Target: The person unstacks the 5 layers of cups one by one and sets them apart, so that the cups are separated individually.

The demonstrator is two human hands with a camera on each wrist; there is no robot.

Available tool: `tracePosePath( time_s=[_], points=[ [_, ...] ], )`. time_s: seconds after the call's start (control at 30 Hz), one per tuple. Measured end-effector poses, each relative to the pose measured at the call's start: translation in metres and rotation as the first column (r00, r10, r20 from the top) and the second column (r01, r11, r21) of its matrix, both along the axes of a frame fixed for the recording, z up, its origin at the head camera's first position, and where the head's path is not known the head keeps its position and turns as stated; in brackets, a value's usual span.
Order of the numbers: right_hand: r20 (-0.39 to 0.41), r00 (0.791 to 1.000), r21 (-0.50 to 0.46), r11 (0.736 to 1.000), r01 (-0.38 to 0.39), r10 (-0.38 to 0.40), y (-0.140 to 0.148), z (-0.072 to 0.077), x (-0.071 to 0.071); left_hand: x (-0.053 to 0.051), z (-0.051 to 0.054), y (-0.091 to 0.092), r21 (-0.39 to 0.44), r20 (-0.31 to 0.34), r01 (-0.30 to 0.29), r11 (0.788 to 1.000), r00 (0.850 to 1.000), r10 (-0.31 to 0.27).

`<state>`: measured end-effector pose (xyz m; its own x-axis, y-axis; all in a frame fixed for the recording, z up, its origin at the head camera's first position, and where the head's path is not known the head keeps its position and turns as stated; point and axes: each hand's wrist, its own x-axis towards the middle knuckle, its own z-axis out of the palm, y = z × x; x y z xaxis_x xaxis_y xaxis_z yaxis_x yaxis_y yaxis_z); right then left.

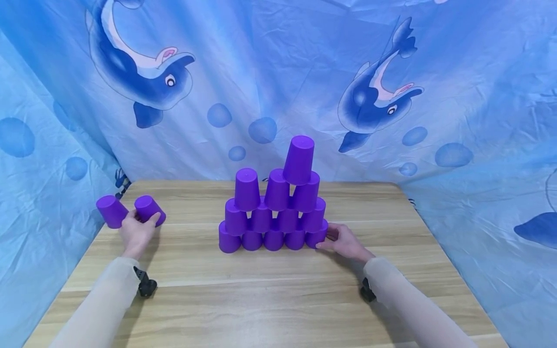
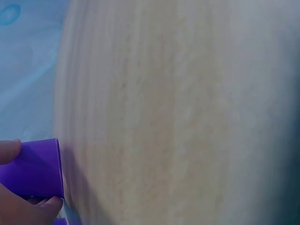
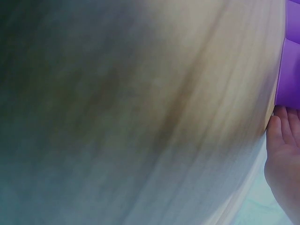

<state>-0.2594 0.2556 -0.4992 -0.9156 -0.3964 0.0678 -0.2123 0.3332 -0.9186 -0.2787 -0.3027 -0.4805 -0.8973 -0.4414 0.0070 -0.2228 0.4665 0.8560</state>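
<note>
The left grip is pinching a purple cup at ten o'clock on the surface, while another cup is sitting just beside it at its nine. At twelve, a stack of inverted purple cups is standing. The right grip, fingers uncurled, is touching the bottom cup at the stack's four o'clock.
</note>
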Motion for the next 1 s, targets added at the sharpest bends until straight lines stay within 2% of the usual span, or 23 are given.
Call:
tracePosePath(
  time_s=[0.6,1.0],
  points=[
    [0.014,1.0,-0.001,1.0,0.012,-0.012,-0.001,0.001,0.0,-0.001,0.001,-0.007,-0.05,0.009,-0.028,0.998,1.0,0.028],
    [0.024,0.999,0.01,1.0,0.021,-0.021,-0.002,0.001,0.0,0.0,0.003,-0.017,-0.049,0.036,-0.032,0.998,0.999,0.034]
  ],
)
